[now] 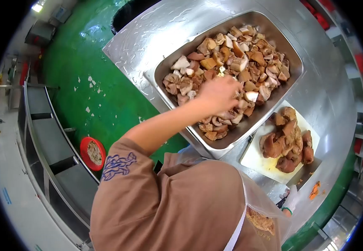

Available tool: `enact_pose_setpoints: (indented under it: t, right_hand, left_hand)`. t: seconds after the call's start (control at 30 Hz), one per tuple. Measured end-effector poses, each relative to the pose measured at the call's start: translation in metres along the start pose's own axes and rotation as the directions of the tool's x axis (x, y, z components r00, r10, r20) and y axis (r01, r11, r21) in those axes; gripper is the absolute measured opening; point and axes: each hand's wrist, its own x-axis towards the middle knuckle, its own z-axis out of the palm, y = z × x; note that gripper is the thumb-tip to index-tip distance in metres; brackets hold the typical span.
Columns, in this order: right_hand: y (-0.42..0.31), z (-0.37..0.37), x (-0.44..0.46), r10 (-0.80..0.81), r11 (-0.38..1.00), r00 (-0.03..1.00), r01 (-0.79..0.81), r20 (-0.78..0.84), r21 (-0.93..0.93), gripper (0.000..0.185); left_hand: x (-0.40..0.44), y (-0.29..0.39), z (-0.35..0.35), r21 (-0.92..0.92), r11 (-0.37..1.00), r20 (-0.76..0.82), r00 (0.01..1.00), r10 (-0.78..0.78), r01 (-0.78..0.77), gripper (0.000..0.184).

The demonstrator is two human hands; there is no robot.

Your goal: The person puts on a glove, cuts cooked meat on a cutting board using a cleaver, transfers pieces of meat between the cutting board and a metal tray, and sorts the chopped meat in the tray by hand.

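My left hand is bare and reaches into a deep metal tray filled with chopped brown and pale meat pieces. Its fingers curl down round some of the pieces, with the fingertips partly hidden. At the lower right, beside the cutting board's near end, my right hand wears a whitish glove with a green band at the wrist. It is closed round a dark object, only partly visible. Large brown chunks of meat lie on the white cutting board, right of the tray.
The metal table has a wet surface. Orange scraps lie near its right edge. A red basin with pale contents is at the left, near a metal railing. White bits lie on the green floor.
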Motion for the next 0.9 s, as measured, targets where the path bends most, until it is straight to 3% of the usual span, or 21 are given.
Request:
enact_pose_setpoints:
  t: [0.07,0.13,0.2,0.23,0.33,0.37,0.47,0.5,0.57,0.6,0.67,0.7,0.73,0.77,0.8,0.87,0.9]
  right_hand:
    - [0.007,0.0,0.004,0.0,1.0,1.0,-0.001,0.008,0.015,0.026]
    - [0.02,-0.011,0.024,0.049,0.999,0.998,-0.049,0.03,0.009,0.026]
    - [0.018,-0.009,0.018,0.027,1.0,0.999,-0.028,0.023,0.011,0.027]
    - [0.013,-0.007,0.012,0.008,1.0,1.0,-0.009,0.025,0.008,0.028]
    - [0.002,-0.001,-0.001,-0.038,0.999,0.999,0.038,0.015,0.022,0.026]
    - [0.003,0.0,-0.003,-0.048,0.998,0.999,0.048,0.012,0.028,0.026]
    - [0.024,-0.007,0.012,-0.031,0.995,0.999,0.028,0.031,0.101,0.024]
    - [0.026,-0.006,0.007,-0.034,0.993,0.999,0.032,0.016,0.113,0.024]
    - [0.016,0.001,-0.008,-0.042,0.99,0.999,0.044,-0.016,0.136,0.024]
    - [0.013,0.0,-0.012,-0.041,0.989,0.999,0.044,-0.02,0.143,0.024]
    - [0.009,0.003,-0.015,-0.049,0.986,0.999,0.052,-0.02,0.159,0.026]
    - [0.01,0.002,-0.013,-0.049,0.986,0.999,0.05,-0.005,0.161,0.025]
    - [0.012,0.0,-0.011,-0.049,0.986,0.999,0.047,0.009,0.162,0.025]
    - [0.013,-0.002,-0.009,-0.051,0.985,0.998,0.046,0.022,0.164,0.025]
    - [0.011,-0.002,-0.01,-0.03,0.986,0.999,0.027,0.017,0.165,0.025]
    - [0.007,-0.001,-0.012,0.012,0.984,1.0,-0.012,0.005,0.176,0.025]
    - [0.009,-0.001,-0.009,0.004,0.985,1.0,-0.007,0.016,0.175,0.025]
  left_hand:
    - [-0.015,-0.021,-0.027,0.362,0.925,-0.05,0.993,-0.107,0.118,0.087]
    - [-0.024,-0.066,-0.015,0.529,0.84,-0.038,0.993,-0.115,0.118,0.097]
    - [-0.02,-0.064,-0.008,0.592,0.792,0.011,0.981,-0.194,0.15,0.097]
    - [-0.016,-0.057,-0.01,0.643,0.753,0.023,0.979,-0.202,0.14,0.091]
    - [0.01,-0.07,-0.002,0.544,0.824,0.031,0.977,-0.21,0.16,0.073]
    - [0.017,-0.077,0.002,0.59,0.798,-0.034,0.992,-0.126,0.121,0.05]
    - [0.04,-0.082,0.01,0.463,0.855,-0.172,0.97,-0.171,0.233,0.037]
    - [0.046,-0.089,0.018,0.369,0.901,-0.291,0.949,-0.12,0.227,0.031]
    - [0.066,-0.077,0.001,-0.149,0.937,0.005,0.948,-0.318,0.315,0.036]
    - [0.07,-0.065,-0.009,-0.386,0.834,0.184,0.919,-0.349,0.395,0.039]
    - [0.057,-0.017,-0.035,-0.663,0.679,0.145,0.944,-0.296,0.315,0.054]
    - [0.059,-0.014,-0.042,-0.637,0.737,0.062,0.967,-0.245,0.228,0.064]
    - [0.055,-0.01,-0.043,-0.378,0.913,-0.009,0.986,-0.167,0.151,0.066]
    - [0.047,-0.003,-0.041,-0.08,0.995,-0.054,0.996,-0.067,0.063,0.068]
    - [0.032,0.011,-0.039,0.231,0.973,-0.068,0.997,0.044,-0.028,0.07]
    - [-0.003,0.027,-0.008,0.351,0.86,0.294,0.916,0.273,-0.37,0.072]
    - [-0.026,0.019,0.021,0.412,0.78,0.352,0.872,0.339,-0.47,0.072]
